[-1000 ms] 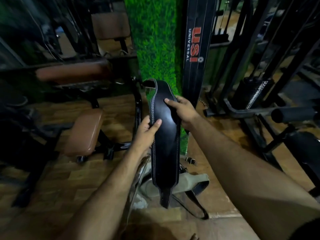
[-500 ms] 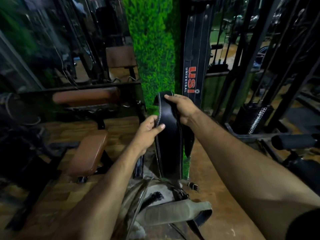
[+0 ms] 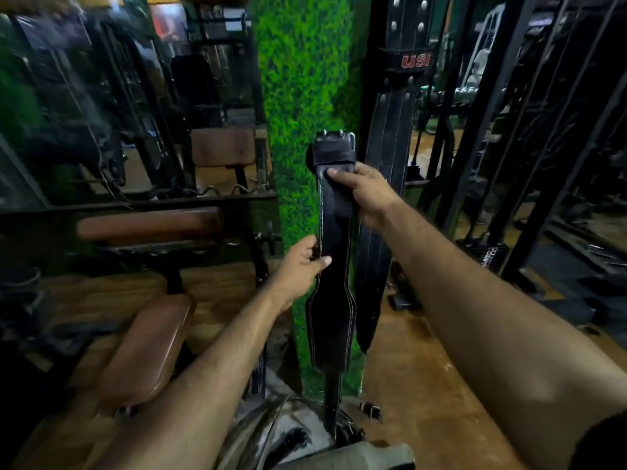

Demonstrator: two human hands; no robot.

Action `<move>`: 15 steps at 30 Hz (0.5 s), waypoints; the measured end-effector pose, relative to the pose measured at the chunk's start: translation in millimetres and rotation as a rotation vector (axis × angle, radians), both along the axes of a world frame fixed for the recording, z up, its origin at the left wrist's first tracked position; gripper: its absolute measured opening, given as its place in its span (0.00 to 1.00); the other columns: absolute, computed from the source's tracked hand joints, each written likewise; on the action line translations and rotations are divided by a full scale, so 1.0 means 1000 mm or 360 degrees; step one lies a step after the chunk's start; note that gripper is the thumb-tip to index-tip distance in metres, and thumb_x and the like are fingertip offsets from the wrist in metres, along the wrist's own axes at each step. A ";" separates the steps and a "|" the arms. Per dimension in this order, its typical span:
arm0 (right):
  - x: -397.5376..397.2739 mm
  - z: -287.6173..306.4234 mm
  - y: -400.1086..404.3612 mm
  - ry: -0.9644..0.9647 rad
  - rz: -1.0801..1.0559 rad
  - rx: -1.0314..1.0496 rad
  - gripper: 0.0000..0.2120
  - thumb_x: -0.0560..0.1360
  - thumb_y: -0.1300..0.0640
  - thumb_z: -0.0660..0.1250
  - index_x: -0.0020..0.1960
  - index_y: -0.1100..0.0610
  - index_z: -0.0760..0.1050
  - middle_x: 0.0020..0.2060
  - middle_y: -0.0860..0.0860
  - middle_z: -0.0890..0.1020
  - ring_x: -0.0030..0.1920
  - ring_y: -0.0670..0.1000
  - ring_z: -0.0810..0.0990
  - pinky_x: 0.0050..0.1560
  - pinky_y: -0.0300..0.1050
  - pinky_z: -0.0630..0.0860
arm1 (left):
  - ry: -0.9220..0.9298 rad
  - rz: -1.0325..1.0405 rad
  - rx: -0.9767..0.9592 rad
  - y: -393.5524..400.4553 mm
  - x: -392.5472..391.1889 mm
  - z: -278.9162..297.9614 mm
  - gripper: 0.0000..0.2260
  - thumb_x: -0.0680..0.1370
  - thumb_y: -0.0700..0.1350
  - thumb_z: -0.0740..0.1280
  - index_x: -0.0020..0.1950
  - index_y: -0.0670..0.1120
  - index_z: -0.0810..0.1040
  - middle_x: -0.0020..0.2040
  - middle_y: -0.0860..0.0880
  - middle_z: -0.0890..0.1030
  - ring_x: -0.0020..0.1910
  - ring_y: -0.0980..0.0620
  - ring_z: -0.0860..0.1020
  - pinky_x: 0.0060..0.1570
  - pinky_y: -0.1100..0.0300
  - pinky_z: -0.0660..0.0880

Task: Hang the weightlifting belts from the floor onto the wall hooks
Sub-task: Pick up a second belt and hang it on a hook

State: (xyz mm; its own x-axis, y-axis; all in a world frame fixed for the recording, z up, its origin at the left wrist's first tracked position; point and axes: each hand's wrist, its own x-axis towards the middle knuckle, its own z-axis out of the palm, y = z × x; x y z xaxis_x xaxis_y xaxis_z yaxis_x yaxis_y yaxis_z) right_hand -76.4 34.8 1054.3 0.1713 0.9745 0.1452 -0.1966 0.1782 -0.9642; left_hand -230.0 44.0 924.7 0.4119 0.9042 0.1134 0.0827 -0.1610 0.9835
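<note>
Black leather belt (image 3: 334, 266), white-stitched, flared at the middle, metal buckle on top, held upright against green turf-covered pillar (image 3: 298, 96). Gripped near the buckle by right hand (image 3: 368, 193), pinched at the narrow edge by left hand (image 3: 300, 269). Beside it, hanging riveted belt (image 3: 393, 147) marked "USI" in red.

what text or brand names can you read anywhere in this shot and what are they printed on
"USI", in red letters, on a black band across the hanging black belt on the wall, right of the green turf strip.
The belt held in the hands shows no readable text.
Posters or signs at upper left are too blurred to read.
A perforated panel at right may carry marks, too small to read.
</note>
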 end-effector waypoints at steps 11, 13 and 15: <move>0.007 0.035 0.001 -0.0131 0.0040 0.0459 0.04 0.79 0.67 0.68 0.53 0.61 0.78 0.41 0.54 0.83 0.37 0.45 0.83 0.41 0.40 0.81 | -0.0364 0.0343 0.0345 -0.009 0.038 0.106 0.07 0.82 0.47 0.64 0.47 0.45 0.76 0.44 0.48 0.79 0.46 0.54 0.76 0.50 0.56 0.72; 0.008 0.055 0.002 -0.0108 0.0060 0.0584 0.06 0.79 0.67 0.67 0.54 0.61 0.79 0.43 0.54 0.84 0.40 0.46 0.83 0.44 0.40 0.80 | -0.0480 0.0403 0.0456 -0.009 0.046 0.133 0.09 0.81 0.49 0.64 0.46 0.43 0.75 0.43 0.46 0.77 0.45 0.50 0.74 0.48 0.52 0.71; 0.010 0.076 0.005 -0.0045 0.0052 0.0708 0.08 0.78 0.68 0.67 0.55 0.60 0.79 0.46 0.56 0.84 0.45 0.49 0.83 0.48 0.41 0.80 | -0.0571 0.0415 0.0511 -0.004 0.055 0.150 0.15 0.79 0.49 0.65 0.48 0.36 0.73 0.44 0.43 0.77 0.46 0.49 0.74 0.48 0.51 0.70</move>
